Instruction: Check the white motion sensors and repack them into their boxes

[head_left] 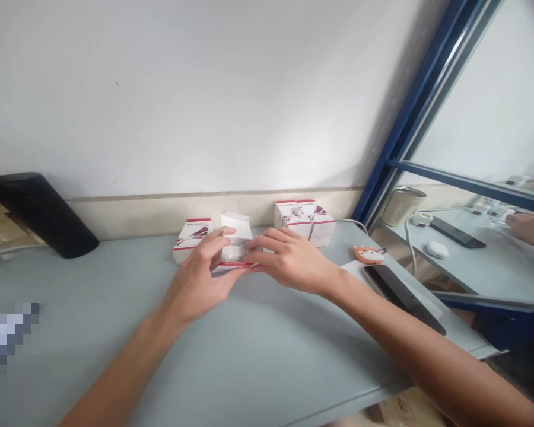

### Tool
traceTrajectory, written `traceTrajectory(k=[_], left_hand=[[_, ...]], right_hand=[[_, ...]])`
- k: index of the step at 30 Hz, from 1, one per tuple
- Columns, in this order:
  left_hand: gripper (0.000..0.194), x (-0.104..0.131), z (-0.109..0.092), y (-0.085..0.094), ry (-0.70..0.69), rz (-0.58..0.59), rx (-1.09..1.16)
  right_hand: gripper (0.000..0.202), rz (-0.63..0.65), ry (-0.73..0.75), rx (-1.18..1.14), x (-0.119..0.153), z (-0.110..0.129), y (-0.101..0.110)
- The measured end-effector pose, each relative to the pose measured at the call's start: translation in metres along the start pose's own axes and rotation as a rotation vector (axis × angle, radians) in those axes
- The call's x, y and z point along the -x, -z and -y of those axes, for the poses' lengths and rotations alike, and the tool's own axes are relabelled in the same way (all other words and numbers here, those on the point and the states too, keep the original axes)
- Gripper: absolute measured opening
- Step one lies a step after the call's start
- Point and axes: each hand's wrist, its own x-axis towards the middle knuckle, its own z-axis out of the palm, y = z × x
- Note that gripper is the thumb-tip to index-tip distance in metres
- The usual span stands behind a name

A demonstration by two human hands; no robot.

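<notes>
A small white-and-red cardboard box [229, 266] stands with its top flap [237, 223] raised. Something clear, like plastic wrapping [234, 252], shows inside; what it covers is hard to make out. My left hand [203, 267] is closed around the box's left side, the thumb along its front edge. At the right side of the opening, my right hand [287, 258] has its fingers bent over the rim and its thumb at the front corner. Its fingertips partly hide the contents. Just left of this box sits a similar shut box [192, 238].
Two more such boxes [305, 220] stand against the wall to the right. A dark cylinder [48, 216] leans at the left. An orange animal-faced case [368, 255] and a phone [403, 299] lie at the right, beside a blue-framed glass panel [396, 163]. The grey table [249, 350] has a near edge.
</notes>
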Motion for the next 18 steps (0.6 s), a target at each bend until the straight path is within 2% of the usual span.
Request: traceTrajectory(k=[3, 7, 9, 11, 12, 14, 15, 18], left_hand=[[0.048, -0.001, -0.001, 0.001, -0.015, 0.001, -0.048], [0.053, 0.0, 0.002, 0.0, -0.077, -0.03, -0.043], [0.058, 0.001, 0.004, -0.001, -0.088, -0.041, -0.001], [0.059, 0.001, 0.006, -0.002, -0.049, -0.035, 0.039], [0.059, 0.001, 0.006, -0.002, -0.021, -0.028, 0.048], [0.058, 0.001, 0.006, -0.002, 0.007, -0.032, 0.047], [0.057, 0.001, 0.005, -0.002, 0.005, -0.044, 0.036], [0.055, 0.0, 0.003, 0.0, -0.012, -0.055, -0.014]], right_hand=[[0.025, -0.052, -0.003, -0.028, 0.004, -0.003, 0.0], [0.011, -0.148, -0.062, -0.284, 0.005, -0.004, 0.014], [0.007, -0.244, -0.173, -0.406, 0.005, -0.016, 0.023], [0.008, -0.315, -0.39, -0.394, 0.002, -0.038, 0.03], [0.007, -0.304, -0.522, -0.325, 0.0, -0.053, 0.032], [0.01, -0.144, -0.712, -0.161, -0.005, -0.083, 0.03], [0.012, -0.046, -0.758, -0.111, -0.007, -0.096, 0.028], [0.01, 0.089, -0.748, -0.122, -0.011, -0.121, 0.016]])
